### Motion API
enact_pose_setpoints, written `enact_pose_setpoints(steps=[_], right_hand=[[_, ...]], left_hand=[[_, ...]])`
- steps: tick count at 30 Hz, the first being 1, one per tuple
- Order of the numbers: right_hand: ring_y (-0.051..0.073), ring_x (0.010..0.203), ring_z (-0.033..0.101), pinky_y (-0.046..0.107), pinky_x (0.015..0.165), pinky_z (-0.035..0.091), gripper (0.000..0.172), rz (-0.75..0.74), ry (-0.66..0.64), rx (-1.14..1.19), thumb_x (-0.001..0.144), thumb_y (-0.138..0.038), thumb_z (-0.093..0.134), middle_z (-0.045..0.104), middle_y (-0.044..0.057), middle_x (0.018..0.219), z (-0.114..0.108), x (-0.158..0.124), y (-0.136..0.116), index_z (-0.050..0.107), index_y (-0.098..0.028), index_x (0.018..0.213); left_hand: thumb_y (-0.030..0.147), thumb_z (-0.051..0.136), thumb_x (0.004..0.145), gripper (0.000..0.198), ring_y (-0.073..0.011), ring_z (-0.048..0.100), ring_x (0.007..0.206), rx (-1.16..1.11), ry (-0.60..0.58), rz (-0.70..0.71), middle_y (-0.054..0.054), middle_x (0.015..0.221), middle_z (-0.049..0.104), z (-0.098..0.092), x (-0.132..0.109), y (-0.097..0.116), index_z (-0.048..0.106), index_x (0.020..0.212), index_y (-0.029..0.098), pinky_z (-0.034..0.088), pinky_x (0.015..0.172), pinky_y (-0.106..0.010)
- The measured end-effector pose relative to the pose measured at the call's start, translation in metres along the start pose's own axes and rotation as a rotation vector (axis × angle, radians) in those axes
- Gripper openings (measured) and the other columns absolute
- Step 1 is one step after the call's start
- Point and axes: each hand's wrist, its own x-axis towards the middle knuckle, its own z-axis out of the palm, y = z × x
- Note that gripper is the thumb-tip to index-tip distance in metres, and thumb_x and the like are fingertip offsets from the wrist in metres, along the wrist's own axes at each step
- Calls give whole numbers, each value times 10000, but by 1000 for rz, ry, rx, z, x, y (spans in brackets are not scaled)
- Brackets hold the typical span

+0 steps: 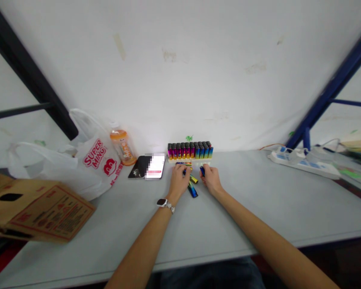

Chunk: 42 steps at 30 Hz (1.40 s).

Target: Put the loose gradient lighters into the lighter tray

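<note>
Rows of colourful lighters (190,151), purple-orange on the left and blue-yellow on the right, stand upright with dark tops in a pale tray (195,161) by the wall. Just in front of it, my left hand (179,180) curls its fingers round a dark lighter (184,172), which they partly cover. Beside that hand a yellow lighter (194,179) and a blue lighter (193,191) lie loose on the table. My right hand (211,179) is closed on a dark blue lighter (202,171), held between thumb and fingers.
Left of the tray lie a phone (155,166) and a dark flat object (138,167). Further left stand an orange drink bottle (122,146), a white plastic bag (87,168) and a cardboard box (45,208). A power strip (302,162) with cables lies to the right on the grey table (246,192).
</note>
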Motion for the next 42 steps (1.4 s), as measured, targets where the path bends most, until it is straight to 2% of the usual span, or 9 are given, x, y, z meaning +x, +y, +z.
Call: enact_pose_setpoints(steps=[5,8,12,17,22,28,35,39,42], right_hand=[[97,332,296,263,387,231,479,1,-1,40,844,-510,412,330,-54,348,1,-4,-2,518,-191,503],[91,365,293,255,398,224,528,-28,-47,80,840,-603,447,350,-60,388,1,-6,-6,603,-165,591],[94,507,417,230,485,329,449,-154,-88,69,748,-596,640,522,-34,575,-3,1,-10,693,-150,772],[131,632,553,263,646,436,373,-247,-219,46,676,-501,752,635,1,670,-8,22,-15,657,-158,785],[144,659,568,272,662,426,290,-484,-262,-246,780,-401,676,653,-2,701,-8,46,-33,674,-171,955],[157,765,582,288,757,428,147,-742,-295,-601,769,-257,684,683,39,870,-3,83,-61,731,-179,885],[138,656,541,263,665,403,161,-743,-306,-810,764,-212,688,686,25,785,2,102,-64,755,-177,906],[149,671,557,274,691,415,158,-757,-268,-838,782,-228,685,705,22,787,3,105,-58,750,-191,921],[182,760,592,301,749,429,150,-785,-260,-870,781,-223,694,727,45,854,2,107,-56,753,-196,916]], left_hand=[[197,507,904,217,-196,585,984,-15,-4,-3,-58,927,633,0,0,0,668,758,197,494,857,-339],[190,516,898,211,-196,587,974,-5,-8,-7,-57,917,640,0,0,0,666,750,192,480,892,-355],[162,529,880,209,-192,594,942,2,-11,-12,-52,890,652,0,1,1,662,721,188,458,927,-369],[152,540,866,201,-191,600,929,-5,-1,-21,-50,883,655,1,2,0,669,716,186,452,930,-374],[164,540,869,202,-195,591,939,-17,5,-31,-53,910,652,2,1,-1,670,718,191,462,918,-368],[154,545,859,190,-199,585,940,-29,6,-30,-53,914,650,2,1,-3,674,724,190,465,923,-380],[150,538,855,196,-203,591,926,-9,20,-31,-55,889,646,1,0,-3,671,716,188,460,911,-378],[161,534,856,198,-206,593,913,39,43,-61,-58,874,652,0,1,-3,670,714,186,452,908,-384],[184,523,861,203,-209,591,917,79,90,-91,-60,885,655,-2,2,-6,679,731,191,453,895,-379]])
